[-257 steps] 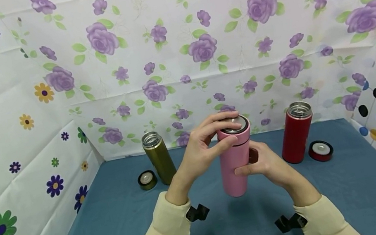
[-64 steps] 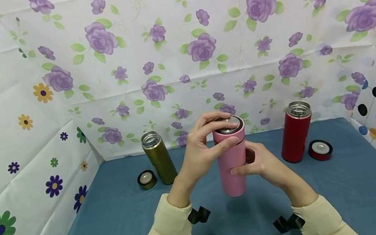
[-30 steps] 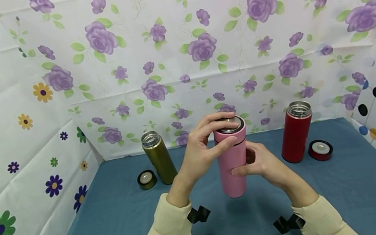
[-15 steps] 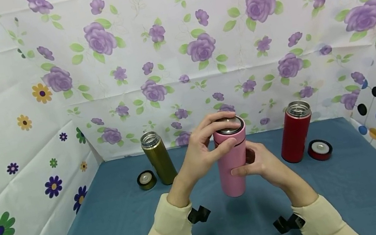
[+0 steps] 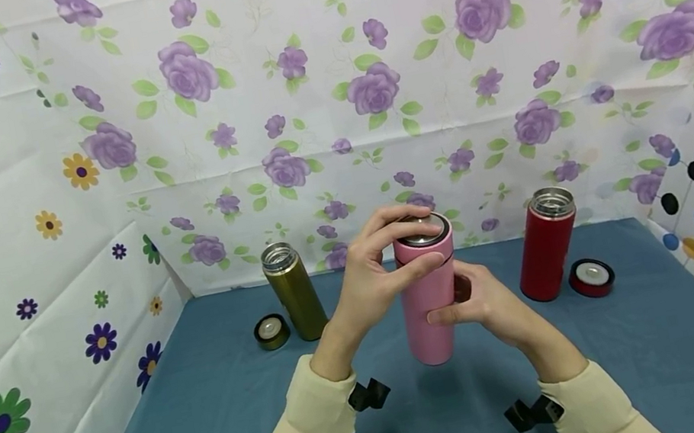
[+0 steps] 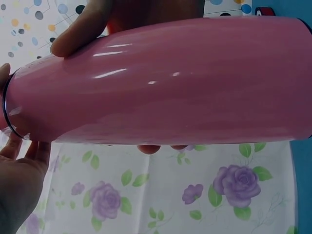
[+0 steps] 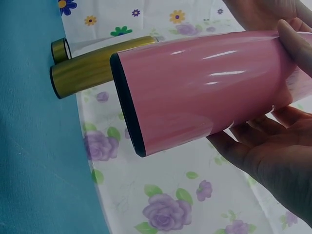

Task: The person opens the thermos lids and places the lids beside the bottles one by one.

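Note:
A pink thermos bottle (image 5: 429,310) stands upright between both hands in the head view, a shadow on the cloth below its base. My left hand (image 5: 367,271) grips its lid (image 5: 427,237) from the left, fingers over the steel top and thumb against the pink side. Around the body, my right hand (image 5: 488,304) holds on from the right, its thumb across the front. In the left wrist view the pink bottle (image 6: 185,83) fills much of the picture. The right wrist view shows the black base (image 7: 127,105) of the bottle and the right-hand fingers (image 7: 253,141) curled around its side.
On the blue cloth (image 5: 216,425), an uncapped olive-green thermos (image 5: 299,298) stands at left beside its lid (image 5: 271,332). An uncapped red thermos (image 5: 545,255) stands at right, its lid (image 5: 592,278) next to it. A flowered sheet (image 5: 326,96) hangs behind.
Since the oldest frame the pink bottle and both hands have shifted slightly left. The left fingers and thumb have moved a little around the lid. The other bottles and lids stay put.

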Available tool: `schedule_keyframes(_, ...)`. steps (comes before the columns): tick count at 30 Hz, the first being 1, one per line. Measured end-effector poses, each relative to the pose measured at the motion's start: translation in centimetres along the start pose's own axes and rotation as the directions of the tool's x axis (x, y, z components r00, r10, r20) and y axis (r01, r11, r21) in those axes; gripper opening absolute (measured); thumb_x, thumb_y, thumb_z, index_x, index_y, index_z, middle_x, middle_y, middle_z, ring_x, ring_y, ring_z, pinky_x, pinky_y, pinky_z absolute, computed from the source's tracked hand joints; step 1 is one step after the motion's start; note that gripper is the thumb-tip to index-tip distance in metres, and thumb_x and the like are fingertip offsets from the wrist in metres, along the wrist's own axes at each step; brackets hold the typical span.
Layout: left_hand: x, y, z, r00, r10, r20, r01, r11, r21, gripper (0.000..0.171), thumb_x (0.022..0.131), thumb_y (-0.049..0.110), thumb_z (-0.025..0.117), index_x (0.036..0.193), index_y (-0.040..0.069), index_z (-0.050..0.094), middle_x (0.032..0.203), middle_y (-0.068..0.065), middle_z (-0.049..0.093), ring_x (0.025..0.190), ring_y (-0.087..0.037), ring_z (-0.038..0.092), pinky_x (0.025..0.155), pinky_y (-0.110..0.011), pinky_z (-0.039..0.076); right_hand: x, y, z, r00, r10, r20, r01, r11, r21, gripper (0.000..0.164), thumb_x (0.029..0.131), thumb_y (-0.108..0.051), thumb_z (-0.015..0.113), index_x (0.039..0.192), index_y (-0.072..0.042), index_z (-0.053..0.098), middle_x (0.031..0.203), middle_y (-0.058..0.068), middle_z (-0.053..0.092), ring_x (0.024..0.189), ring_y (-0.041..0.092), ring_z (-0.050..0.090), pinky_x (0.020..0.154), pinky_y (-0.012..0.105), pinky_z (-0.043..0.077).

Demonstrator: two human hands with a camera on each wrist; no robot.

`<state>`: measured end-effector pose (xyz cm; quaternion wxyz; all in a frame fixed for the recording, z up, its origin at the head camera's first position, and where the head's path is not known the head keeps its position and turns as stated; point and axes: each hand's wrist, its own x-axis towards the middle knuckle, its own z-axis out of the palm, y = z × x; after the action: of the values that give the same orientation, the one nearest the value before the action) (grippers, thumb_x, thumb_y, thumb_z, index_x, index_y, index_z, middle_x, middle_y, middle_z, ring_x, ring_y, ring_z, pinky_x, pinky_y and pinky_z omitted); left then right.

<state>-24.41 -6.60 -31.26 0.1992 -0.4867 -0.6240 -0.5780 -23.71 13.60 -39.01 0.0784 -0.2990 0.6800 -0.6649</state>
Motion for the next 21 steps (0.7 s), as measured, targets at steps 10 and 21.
schedule_keyframes(10,-0.25,0.11,-0.41,0.996,-0.054,0.07,0.057,0.998,-0.036,0.045,0.103,0.037,0.069,0.123,-0.003,0.07,0.143,-0.018,0.055,0.137,-0.032,0.05,0.105,-0.048,0.052,0.02,-0.01,-0.05,1.0,-0.004,0.006,0.004,1.0,-0.008,0.061,0.087,-0.016,0.08,0.142,-0.007,0.056,0.129,0.014,0.066,0.113,0.037,0.064,0.091,0.047,0.059)
schedule_keyframes(21,-0.18,0.17,-0.53,0.999,-0.042,0.022,0.043,0.999,-0.009,0.043,0.098,0.037,0.075,0.117,-0.002,0.072,0.136,-0.018,0.059,0.131,-0.033,0.053,0.103,-0.047,0.053,0.09,0.02,0.04,1.0,-0.005,0.011,0.005,1.0,-0.003,0.059,0.087,-0.015,0.079,0.142,-0.007,0.056,0.128,0.014,0.067,0.112,0.036,0.065,0.091,0.046,0.059)
